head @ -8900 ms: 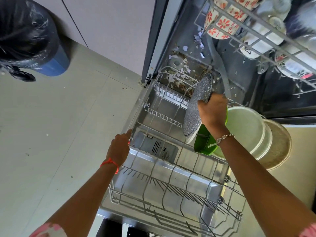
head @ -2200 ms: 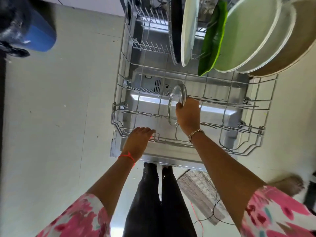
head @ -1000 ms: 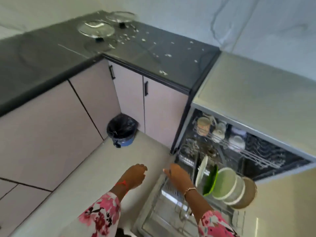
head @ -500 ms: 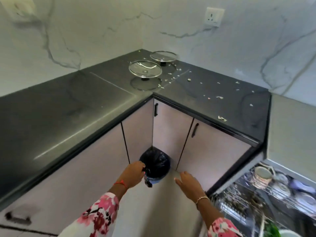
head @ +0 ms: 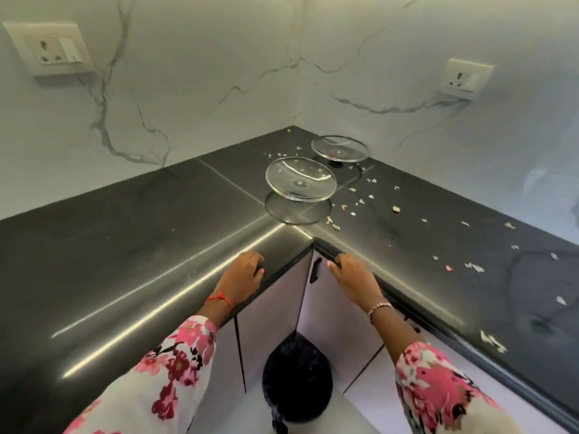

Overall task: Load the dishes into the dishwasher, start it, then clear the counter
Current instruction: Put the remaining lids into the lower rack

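While both hands hang at the bench edge, status:

left hand (head: 242, 275): fingers loosely bent, holding nothing. Lies over the front edge of the bench (head: 125, 245), nearer the person than the near lid and slightly left of it. Contact with the top: cannot tell.
right hand (head: 352, 277): fingers relaxed, holding nothing. Fingertips at the bench's front edge, nearer the person than the near lid and slightly right of it.
wrists: red thread (head: 221, 299) on the left, bracelet (head: 379, 306) on the right. Floral sleeves (head: 175, 371) on both arms.
near lid (head: 300, 183): clear glass, round, inverted on the bench just behind its inner corner. Rim raised off the surface, reflection directly beneath. Well apart from both hands.
far lid (head: 339, 148): same type, smaller, just behind and right of the near lid, close to the wall corner. The two do not touch.
scraps (head: 354, 202): pale bits scattered on the bench, mostly right of the near lid. A few behind it and a few inside it.
cabinet doors (head: 272, 308): pale, under the bench, below the near lid. Dark door handle (head: 315, 270) between the hands.
bin (head: 297, 377): black bag liner, on the floor in the cabinet corner, straight below the near lid.
wall (head: 203, 73): white veined marble behind the near lid. Left socket (head: 51, 51) far to its left, right socket (head: 463, 78) up to its right.
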